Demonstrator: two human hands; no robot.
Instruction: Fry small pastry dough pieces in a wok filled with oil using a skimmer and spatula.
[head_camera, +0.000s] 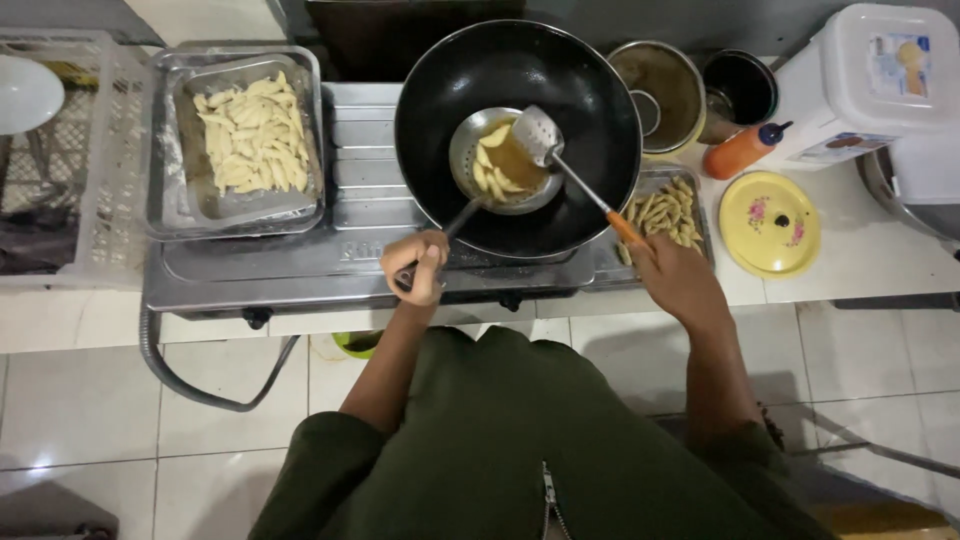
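— Looking down, we see our left hand (416, 266) wrapped round the dark handle of the ladle (500, 160); the fingers are curled tight together about the grip, thumb on top; the handle runs from the fist toward one o'clock, so the bowl lies well beyond the fingertips, inside the black wok (517, 135).

— And our right hand (672, 275)?

— We find it closed on the orange handle of the slotted spatula (540, 135); the fingers themselves are turned away from us, so we cannot tell just how they pinch it; the shaft runs toward ten o'clock from the hand, and the perforated blade rests at the ladle's rim, at about two o'clock of the bowl.

— What sits in the ladle?

— We count several pale fried strips (492, 165) lying in amber oil in the bowl; the blade touches or nearly touches them; we cannot say which.

— And round the wok?

— At nine o'clock of the wok we see a metal tray (170, 150) holding raw floured strips (252, 135); at four o'clock, just above our right hand, another tray of golden cooked strips (668, 210); at two o'clock a steel pot (665, 95) and a dark pot (742, 88); beside them an orange squeeze bottle (742, 150), a yellow flowered lid (770, 224) and a white plastic container (880, 75); all stand around the steel stove (300, 265).
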